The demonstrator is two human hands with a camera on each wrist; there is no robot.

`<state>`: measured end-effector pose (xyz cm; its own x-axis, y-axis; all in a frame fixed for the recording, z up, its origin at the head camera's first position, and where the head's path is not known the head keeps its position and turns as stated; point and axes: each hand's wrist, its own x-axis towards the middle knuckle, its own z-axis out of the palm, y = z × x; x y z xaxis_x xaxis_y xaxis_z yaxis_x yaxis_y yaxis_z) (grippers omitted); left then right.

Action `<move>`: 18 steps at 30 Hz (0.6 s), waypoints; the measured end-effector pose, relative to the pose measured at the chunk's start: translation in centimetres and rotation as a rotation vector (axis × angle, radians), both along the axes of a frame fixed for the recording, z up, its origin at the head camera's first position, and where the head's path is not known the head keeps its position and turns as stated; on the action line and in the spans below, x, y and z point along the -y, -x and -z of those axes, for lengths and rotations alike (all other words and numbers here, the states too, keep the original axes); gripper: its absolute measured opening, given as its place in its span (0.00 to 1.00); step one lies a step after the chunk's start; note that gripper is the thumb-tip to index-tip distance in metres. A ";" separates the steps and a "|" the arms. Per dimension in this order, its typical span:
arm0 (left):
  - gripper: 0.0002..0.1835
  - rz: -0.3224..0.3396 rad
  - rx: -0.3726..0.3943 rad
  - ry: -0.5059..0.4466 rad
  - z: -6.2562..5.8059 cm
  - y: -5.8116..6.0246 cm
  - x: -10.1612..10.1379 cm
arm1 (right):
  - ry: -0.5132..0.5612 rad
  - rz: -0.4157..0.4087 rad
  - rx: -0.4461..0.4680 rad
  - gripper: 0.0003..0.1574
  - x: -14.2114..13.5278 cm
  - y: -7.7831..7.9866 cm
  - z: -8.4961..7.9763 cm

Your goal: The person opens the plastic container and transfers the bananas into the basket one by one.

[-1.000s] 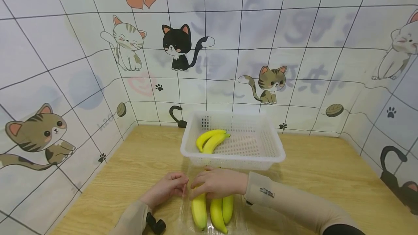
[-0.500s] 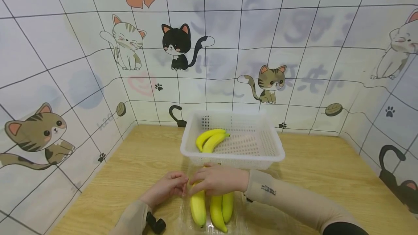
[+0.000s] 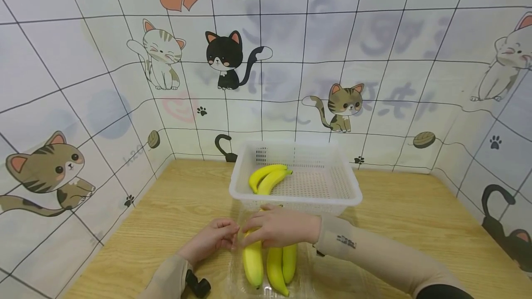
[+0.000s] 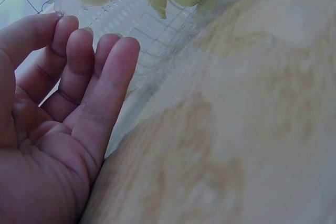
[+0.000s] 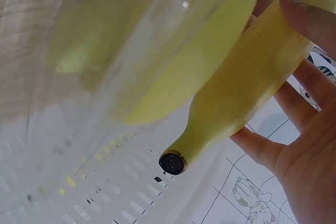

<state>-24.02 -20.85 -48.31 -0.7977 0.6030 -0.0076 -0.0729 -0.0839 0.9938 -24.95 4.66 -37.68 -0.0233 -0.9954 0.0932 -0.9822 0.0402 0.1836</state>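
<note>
Head view: the cat-printed wall (image 3: 282, 3) is the largest thing, bounding the wooden table (image 3: 403, 230) from 9 round to 3 o'clock, with 12 pointing away from the person. Wood grain runs out at 9 and 3 o'clock from the white basket (image 3: 317, 205), whose far side stands close to the wall. The right sleeve (image 3: 374, 248) comes in from 4 o'clock over the table, covering some of it. At 6 o'clock from the basket, near it, is a clear plastic container (image 3: 306, 280), cut off by the bottom of the frame and hard to trace against the wood.

Two bananas (image 3: 273, 181) lie in the basket toward its 9 o'clock wall, their near ends partly hidden by the front rim. The right hand (image 3: 280, 227) reaches over the container from 3 o'clock, thumb and fingers curled round the held banana (image 3: 252, 266); whether that fruit touches the container I cannot tell. At 3 o'clock from it lie two more bananas (image 3: 275, 272), upper parts under the hand. At the container's 9 o'clock edge the left hand (image 3: 214, 239) pinches its thin rim between thumb and index fingertip, other fingers bent alongside. Smallest is a black wrist device (image 3: 198, 286), at 7 o'clock from that hand.
</note>
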 end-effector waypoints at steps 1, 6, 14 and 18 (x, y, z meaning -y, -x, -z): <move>0.13 -0.003 0.001 0.002 0.0 0.0 0.0 | -0.001 0.003 -0.005 0.31 0.0 0.0 -0.1; 0.12 -0.008 0.013 0.006 0.1 0.0 0.0 | 0.008 -0.001 -0.023 0.31 -0.1 -0.1 -0.5; 0.12 -0.001 0.009 0.003 0.0 0.0 0.0 | 0.028 -0.021 -0.034 0.34 -0.2 -0.3 -1.0; 0.12 0.000 0.012 0.006 -0.1 -0.1 0.0 | 0.034 -0.025 -0.045 0.34 -0.3 -0.6 -1.2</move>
<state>-23.96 -20.80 -48.17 -0.7975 0.6029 -0.0209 -0.0851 -0.0781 0.9933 -24.32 4.94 -36.44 0.0061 -0.9918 0.1278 -0.9737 0.0232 0.2266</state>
